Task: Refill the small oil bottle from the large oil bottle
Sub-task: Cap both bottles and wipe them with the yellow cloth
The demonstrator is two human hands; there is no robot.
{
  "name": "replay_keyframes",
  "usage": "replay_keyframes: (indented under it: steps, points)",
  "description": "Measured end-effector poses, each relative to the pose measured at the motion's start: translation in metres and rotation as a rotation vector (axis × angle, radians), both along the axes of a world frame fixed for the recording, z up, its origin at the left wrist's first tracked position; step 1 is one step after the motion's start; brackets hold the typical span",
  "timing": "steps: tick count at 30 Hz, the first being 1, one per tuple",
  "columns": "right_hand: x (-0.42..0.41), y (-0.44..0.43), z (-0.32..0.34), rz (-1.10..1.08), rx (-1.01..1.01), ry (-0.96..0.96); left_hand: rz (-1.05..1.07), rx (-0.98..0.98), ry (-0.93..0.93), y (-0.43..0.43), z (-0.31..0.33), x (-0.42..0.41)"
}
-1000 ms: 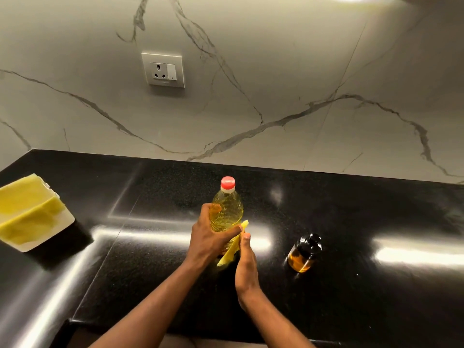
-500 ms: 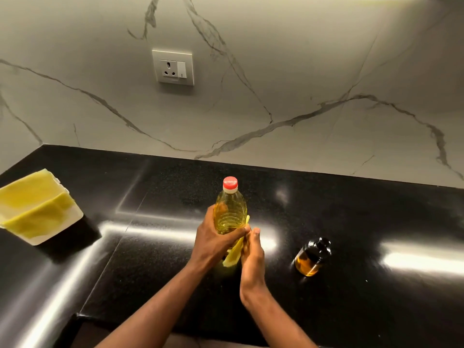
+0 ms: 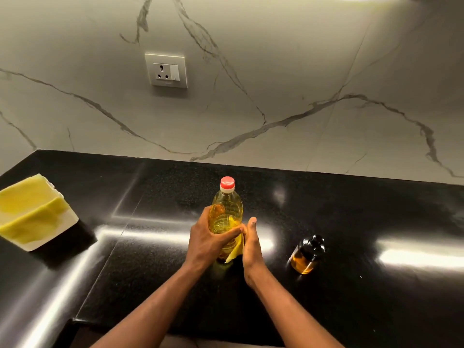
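Observation:
The large oil bottle (image 3: pixel 226 209), clear plastic with yellow oil and a red cap, stands upright on the black counter (image 3: pixel 351 222). My left hand (image 3: pixel 208 239) is wrapped around its lower body from the left. My right hand (image 3: pixel 251 243) presses a yellow cloth (image 3: pixel 237 249) flat against the bottle's right side, fingers pointing up. The small oil bottle (image 3: pixel 306 254), amber glass with a black cap and a little dark oil, stands capped to the right of my right hand, apart from it.
A white tub (image 3: pixel 50 229) draped with a yellow cloth sits at the counter's left end. A wall socket (image 3: pixel 166 70) is set in the marble backsplash. The counter's front edge runs just below my forearms.
My right hand has slid up along the bottle's right side with the cloth. The left hand keeps its hold. The camera view shifted slightly.

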State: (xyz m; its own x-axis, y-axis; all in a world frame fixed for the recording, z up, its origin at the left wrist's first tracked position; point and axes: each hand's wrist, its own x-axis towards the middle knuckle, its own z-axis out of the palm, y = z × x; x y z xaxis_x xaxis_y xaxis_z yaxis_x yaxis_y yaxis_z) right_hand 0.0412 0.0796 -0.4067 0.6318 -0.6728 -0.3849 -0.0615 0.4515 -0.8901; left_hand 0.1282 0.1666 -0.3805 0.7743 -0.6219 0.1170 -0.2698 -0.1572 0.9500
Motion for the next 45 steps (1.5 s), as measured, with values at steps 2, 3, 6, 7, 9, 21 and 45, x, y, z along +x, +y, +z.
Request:
replay_keyframes:
  steps: [2, 3, 6, 7, 9, 21, 45]
  points:
    - [-0.007, 0.013, -0.010, -0.016, -0.016, 0.012, 0.009, -0.003, -0.008, -0.001, -0.002, -0.001]
    - [-0.012, 0.020, -0.012, -0.016, -0.025, 0.010, 0.010, 0.000, -0.010, -0.001, -0.003, -0.001]
    - [-0.020, 0.037, 0.000, -0.040, -0.054, -0.060, 0.018, 0.004, 0.007, -0.002, -0.004, 0.002]
    - [-0.019, 0.038, 0.005, -0.039, -0.058, -0.095, 0.025, -0.001, 0.022, -0.002, -0.004, 0.003]
    - [-0.014, 0.032, 0.009, -0.035, -0.094, -0.141, 0.025, -0.011, 0.052, -0.001, -0.002, 0.006]
    - [-0.024, 0.018, 0.000, -0.036, -0.094, -0.012, 0.015, 0.116, -0.064, 0.003, -0.021, 0.007]
    - [-0.024, 0.005, -0.012, -0.269, -0.386, 0.056, 0.007, 0.003, -0.087, 0.001, -0.013, 0.000]
